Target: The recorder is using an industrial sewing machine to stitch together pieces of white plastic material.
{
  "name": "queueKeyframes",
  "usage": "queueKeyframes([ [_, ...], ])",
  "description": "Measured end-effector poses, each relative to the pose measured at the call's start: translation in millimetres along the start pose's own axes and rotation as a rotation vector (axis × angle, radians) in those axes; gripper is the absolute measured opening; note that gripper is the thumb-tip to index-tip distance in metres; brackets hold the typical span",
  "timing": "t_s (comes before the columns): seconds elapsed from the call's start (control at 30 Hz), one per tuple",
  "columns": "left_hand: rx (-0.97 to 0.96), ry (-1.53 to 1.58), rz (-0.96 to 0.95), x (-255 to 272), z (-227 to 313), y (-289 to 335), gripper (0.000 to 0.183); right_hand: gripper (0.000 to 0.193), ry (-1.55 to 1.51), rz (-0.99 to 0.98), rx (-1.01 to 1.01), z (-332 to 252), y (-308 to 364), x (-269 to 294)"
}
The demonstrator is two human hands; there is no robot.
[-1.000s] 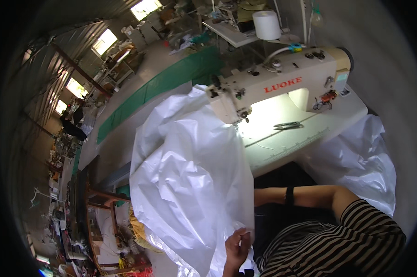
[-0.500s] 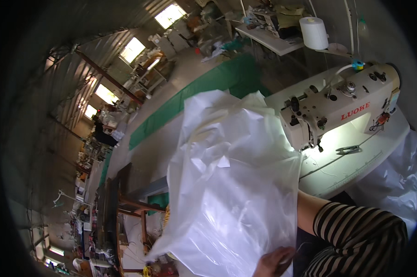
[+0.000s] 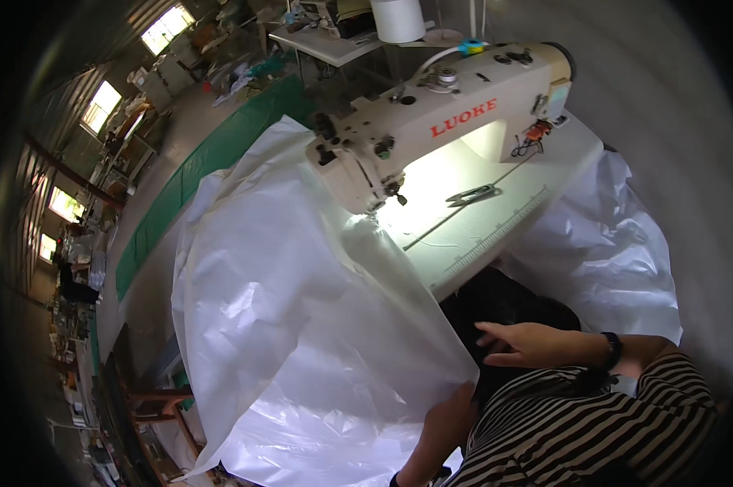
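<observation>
A large sheet of white plastic [image 3: 301, 325] hangs over the front of the sewing machine's bed and spreads down to the left. Its upper part lies under the head of the white sewing machine [image 3: 448, 114], by the lit needle area. At the sheet's lower right edge, my left hand [image 3: 448, 422] is closed on the plastic, its fingertips partly hidden. To the right of that edge, my right hand [image 3: 533, 344], with a black wristband, is apart from the sheet. Its fingers point left, spread and holding nothing.
Metal thread snips [image 3: 474, 195] and a loose white thread lie on the machine table [image 3: 496, 231]. More white plastic [image 3: 602, 243] hangs at the table's right. Behind stand a white thread cone [image 3: 399, 20] and a green strip [image 3: 196, 174] on the floor. A wooden frame [image 3: 159, 398] stands lower left.
The view has swung right. My right hand has come out from beneath the sheet and is now bare to view. My left hand has moved up along the sheet's edge, which lies smoother.
</observation>
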State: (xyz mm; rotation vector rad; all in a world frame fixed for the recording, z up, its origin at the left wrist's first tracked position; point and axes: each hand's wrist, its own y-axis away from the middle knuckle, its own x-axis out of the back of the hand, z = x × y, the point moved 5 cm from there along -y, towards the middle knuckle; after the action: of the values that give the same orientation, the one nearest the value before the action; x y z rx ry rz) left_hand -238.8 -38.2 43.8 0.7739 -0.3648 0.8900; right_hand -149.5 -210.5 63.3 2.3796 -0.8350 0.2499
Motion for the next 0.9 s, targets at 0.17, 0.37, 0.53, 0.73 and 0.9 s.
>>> queueKeyframes([
  [0.17,-0.201,-0.207,-0.143,-2.6,13.7,-7.6,0.04,0.045,0.247,0.255,0.119,-2.8,-53.0,-12.5],
  [0.37,0.575,-0.363,0.903,165.6,-107.4,61.0,0.07,0.025,-0.548,0.149,0.266,36.7,-67.9,-24.9],
  [0.53,0.409,-0.436,0.81,169.1,-95.3,91.0,0.061,0.029,-0.355,0.136,0.286,34.0,-72.6,-20.9],
  [0.73,0.264,-0.982,1.068,177.9,-45.4,39.7,0.071,0.034,-0.319,0.173,0.358,32.9,-83.4,-17.6],
  [0.9,0.223,-1.083,1.05,251.6,-59.0,62.6,0.039,0.035,-0.268,0.125,0.332,40.1,-85.8,-17.7],
])
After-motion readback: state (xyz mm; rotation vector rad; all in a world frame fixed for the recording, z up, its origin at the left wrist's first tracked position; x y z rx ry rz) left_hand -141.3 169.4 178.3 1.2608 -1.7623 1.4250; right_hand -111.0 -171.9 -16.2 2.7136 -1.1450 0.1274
